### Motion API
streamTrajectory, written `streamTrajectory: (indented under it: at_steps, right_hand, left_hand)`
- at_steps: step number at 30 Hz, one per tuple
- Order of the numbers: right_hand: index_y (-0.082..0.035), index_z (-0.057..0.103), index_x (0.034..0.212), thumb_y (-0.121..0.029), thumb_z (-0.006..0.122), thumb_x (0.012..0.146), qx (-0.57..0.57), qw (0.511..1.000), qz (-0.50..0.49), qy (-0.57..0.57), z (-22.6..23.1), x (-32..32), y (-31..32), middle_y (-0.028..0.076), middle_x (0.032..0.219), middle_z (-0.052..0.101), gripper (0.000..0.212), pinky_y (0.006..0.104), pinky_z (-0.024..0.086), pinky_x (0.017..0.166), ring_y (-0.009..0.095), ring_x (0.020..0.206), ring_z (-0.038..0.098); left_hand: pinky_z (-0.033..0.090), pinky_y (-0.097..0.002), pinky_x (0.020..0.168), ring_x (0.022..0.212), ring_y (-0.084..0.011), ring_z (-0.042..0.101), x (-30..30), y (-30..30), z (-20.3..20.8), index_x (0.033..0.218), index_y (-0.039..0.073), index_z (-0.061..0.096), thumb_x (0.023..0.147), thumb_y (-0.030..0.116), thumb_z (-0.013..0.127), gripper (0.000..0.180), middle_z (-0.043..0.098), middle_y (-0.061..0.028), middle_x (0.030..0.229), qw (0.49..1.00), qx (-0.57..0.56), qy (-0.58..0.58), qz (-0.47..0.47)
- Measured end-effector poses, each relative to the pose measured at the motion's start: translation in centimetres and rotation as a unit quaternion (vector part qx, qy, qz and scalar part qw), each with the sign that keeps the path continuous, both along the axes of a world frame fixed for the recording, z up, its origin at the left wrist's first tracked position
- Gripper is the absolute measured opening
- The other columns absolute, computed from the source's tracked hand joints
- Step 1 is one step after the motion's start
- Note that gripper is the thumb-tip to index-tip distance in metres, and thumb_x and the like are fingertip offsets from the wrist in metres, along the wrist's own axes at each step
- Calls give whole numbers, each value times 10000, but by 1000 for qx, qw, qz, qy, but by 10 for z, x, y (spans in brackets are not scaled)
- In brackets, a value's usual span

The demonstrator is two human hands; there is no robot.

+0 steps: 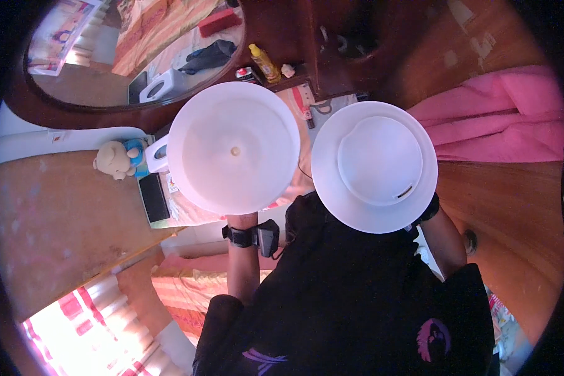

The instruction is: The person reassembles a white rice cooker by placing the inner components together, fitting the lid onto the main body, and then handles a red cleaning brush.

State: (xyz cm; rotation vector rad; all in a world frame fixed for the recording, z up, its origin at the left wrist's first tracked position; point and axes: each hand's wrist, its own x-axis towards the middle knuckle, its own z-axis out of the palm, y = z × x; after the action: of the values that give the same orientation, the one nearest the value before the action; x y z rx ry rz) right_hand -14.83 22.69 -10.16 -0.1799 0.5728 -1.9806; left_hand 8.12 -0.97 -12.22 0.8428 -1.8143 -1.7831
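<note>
A round white bowl-like piece with a small beige spot at its middle is held up by my left hand. Its fingers are behind the piece; just the wrist end shows, above a black strap with a boxy device. To the right, at about the same height, my right hand holds a white round lid. This lid has a raised disc and a short dark slot near the disc's lower right. Behind it the right hand is hidden, with a black wristband visible at the rim. The two pieces are apart.
A table with a patterned cover stands beneath. On it are a plush toy, a dark flat device and a white object with an oval opening. A yellow bottle stands by the mirror. Pink cloth hangs right.
</note>
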Motion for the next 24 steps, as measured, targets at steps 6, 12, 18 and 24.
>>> streamTrajectory:
  at_steps: [6,12,18,24]
  right_hand:
    - [-46,442,1230,-543,354,879,-39,998,8,48,26,2,-3,114,1201,509,615,326,428,896,213,1070,509]
    - [-22,444,1208,-575,342,864,-49,996,19,76,34,4,3,139,1193,498,660,343,437,885,233,1065,512]
    - [1,446,1186,-608,330,848,-68,992,48,96,44,5,1,164,1184,487,706,360,447,875,252,1059,515]
    - [24,448,1164,-640,318,832,-89,987,88,99,50,0,-5,189,1176,475,754,377,456,865,272,1053,519]
  left_hand:
    - [435,-346,893,1075,-209,479,2,-3,-12,1218,6,420,924,157,417,330,486,-100,1218,933,-252,-236,-102]
    - [418,-347,907,1093,-211,467,-38,5,-12,1233,2,402,916,216,393,383,473,-103,1234,998,7,-13,-58]
    - [402,-347,922,1111,-212,455,-63,12,1,1249,-2,385,908,275,369,440,459,-106,1250,983,150,90,-55]
    - [386,-347,937,1129,-214,443,-73,15,5,1265,-7,367,900,334,345,500,445,-109,1267,969,201,132,-49]
